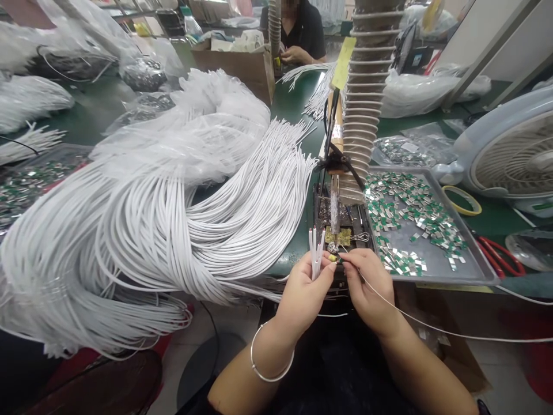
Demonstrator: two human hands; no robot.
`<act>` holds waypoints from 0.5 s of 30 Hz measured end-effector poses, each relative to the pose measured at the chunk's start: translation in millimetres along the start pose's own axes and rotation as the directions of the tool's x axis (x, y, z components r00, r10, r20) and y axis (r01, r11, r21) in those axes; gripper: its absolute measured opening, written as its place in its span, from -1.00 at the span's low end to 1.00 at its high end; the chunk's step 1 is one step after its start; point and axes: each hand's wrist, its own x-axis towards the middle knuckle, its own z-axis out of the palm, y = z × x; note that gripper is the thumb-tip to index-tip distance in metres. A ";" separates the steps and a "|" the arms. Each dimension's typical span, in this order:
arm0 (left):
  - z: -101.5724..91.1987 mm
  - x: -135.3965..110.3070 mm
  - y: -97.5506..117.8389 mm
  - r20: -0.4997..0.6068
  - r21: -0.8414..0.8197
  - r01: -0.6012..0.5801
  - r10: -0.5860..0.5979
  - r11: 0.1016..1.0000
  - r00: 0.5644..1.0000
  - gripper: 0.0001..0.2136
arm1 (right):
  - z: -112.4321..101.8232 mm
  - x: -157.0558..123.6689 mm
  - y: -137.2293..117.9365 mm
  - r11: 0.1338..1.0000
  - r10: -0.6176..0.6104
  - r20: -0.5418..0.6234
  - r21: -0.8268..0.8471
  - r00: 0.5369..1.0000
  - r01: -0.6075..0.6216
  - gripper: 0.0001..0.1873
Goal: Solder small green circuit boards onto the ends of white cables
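My left hand point(305, 291) is closed around a few short white cables point(315, 253) that stand upright, with reddish wire ends on top. A yellow covering point(332, 257) shows at its fingertips. My right hand point(369, 288) pinches a small green circuit board point(339, 261), partly hidden by the fingers, close to the left fingertips. From there a thin white cable point(415, 316) runs over the right hand to the right edge. Just above the fingertips points the tip of a soldering iron point(334, 202), fixed upright over a small dark stand point(322, 216).
A large bundle of white cables point(173, 230), partly wrapped in plastic, fills the left. On the right stand a grey tray point(432, 230) of small green boards, red-handled pliers point(496, 256) and a fan point(514, 155). A ribbed hose point(369, 98) hangs ahead. Another person point(298, 34) sits opposite.
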 end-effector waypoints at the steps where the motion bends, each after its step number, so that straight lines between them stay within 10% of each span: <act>1: -1.2 0.0 -0.5 0.008 0.023 -0.003 0.003 1.000 1.000 -0.87 | 0.2 0.2 0.6 1.000 0.003 0.012 -0.011 1.000 -0.003 -0.80; 15: -3.2 1.6 5.5 0.116 0.114 -0.008 -0.005 0.993 0.993 -0.91 | 1.5 -5.5 0.9 0.999 -0.011 -0.050 0.035 0.999 0.013 -0.69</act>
